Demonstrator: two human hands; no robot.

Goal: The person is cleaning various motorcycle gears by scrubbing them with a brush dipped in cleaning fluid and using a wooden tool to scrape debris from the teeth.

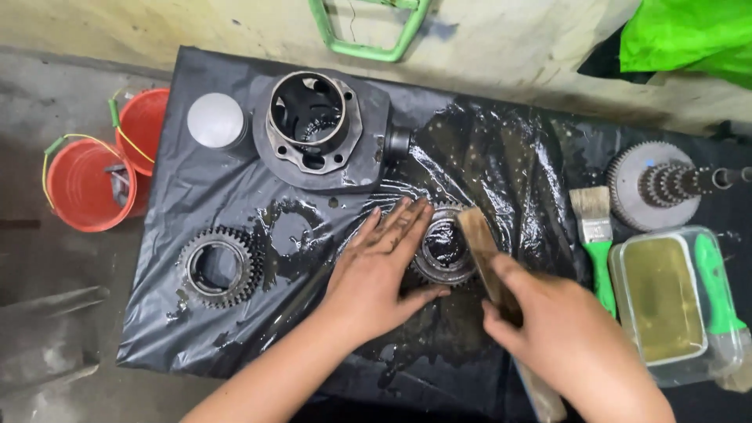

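Note:
A wet, oily gear (444,252) lies on the black plastic sheet (196,188) at the middle. My left hand (378,270) rests flat against the gear's left edge, fingers spread and steadying it. In my right hand (560,333) is a worn wooden-handled brush (479,249), whose bristle end lies over the gear's right side. Both hands are smeared with dark grime.
A second gear (219,266) lies at the left. An engine cylinder (317,129) and a piston (215,120) stand at the back. A gear shaft (662,184), a green-handled brush (597,243) and a clear tub of yellowish liquid (666,298) sit right. Two red buckets (86,184) stand off-sheet left.

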